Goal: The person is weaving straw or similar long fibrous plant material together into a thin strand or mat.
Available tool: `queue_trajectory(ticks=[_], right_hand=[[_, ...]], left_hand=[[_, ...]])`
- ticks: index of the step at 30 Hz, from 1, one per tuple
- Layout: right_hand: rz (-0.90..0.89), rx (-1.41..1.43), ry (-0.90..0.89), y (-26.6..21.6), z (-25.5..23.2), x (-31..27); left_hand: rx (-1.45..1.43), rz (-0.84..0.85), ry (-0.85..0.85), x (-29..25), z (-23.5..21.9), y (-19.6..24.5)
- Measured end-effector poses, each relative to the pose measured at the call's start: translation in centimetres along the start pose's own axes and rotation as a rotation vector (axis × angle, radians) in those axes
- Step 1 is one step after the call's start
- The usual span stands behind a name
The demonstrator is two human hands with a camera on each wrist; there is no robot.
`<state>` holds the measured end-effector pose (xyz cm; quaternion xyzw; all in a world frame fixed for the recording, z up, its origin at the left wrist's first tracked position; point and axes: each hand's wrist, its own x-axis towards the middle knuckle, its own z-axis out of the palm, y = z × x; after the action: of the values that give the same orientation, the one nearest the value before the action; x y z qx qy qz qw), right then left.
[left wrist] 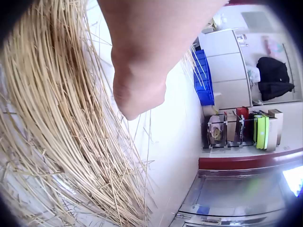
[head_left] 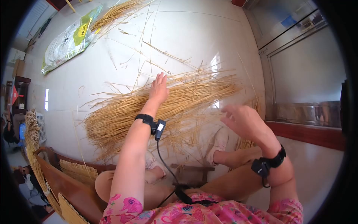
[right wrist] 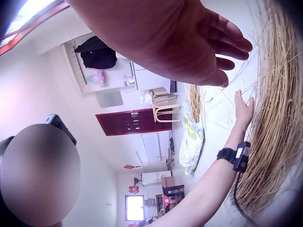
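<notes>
A long heap of dry straw stalks (head_left: 123, 117) lies across the tiled floor in front of the person. The left hand (head_left: 159, 90) reaches over its far edge, fingers extended and pointing away from the body; in the left wrist view the wrist hides most of this hand. Beyond the heap's near right side, the right hand (head_left: 244, 118) is raised in the air with loosely bent fingers. Its palm and spread fingers (right wrist: 222, 42) show nothing held in the right wrist view. Straw (left wrist: 57, 94) fills the left of the left wrist view.
A white and green sack (head_left: 69, 44) with more straw (head_left: 117, 13) at its mouth lies at the far left. Loose stalks are scattered between. A brown wooden bench (head_left: 71, 179) stands at the near left, a glass-fronted metal cabinet (head_left: 305, 71) at the right.
</notes>
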<state>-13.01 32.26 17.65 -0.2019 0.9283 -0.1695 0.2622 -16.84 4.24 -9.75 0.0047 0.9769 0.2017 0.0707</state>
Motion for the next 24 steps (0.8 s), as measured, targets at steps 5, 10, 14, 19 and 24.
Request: queue_trajectory(ticks=[5, 10, 14, 19, 24], right_hand=[[0.024, -0.003, 0.008, 0.2, -0.5, 0.2], [0.010, -0.017, 0.005, -0.3, -0.4, 0.4], [-0.009, -0.021, -0.005, -0.9, -0.5, 0.4], [-0.036, -0.045, -0.005, -1.4, -0.5, 0.4], [-0.047, -0.044, -0.014, -1.6, -0.3, 0.2]], left_hand=[[0.256, 0.083, -0.154, 5.1, 2.4, 2.0], [0.246, -0.093, -0.325, 5.9, 4.4, 0.2], [0.184, -0.103, -0.402, 4.0, 4.2, -1.5], [-0.023, -0.098, -0.247, 0.0, 6.4, -4.0], [-0.168, 0.030, -0.336, -4.0, 5.6, -6.0]])
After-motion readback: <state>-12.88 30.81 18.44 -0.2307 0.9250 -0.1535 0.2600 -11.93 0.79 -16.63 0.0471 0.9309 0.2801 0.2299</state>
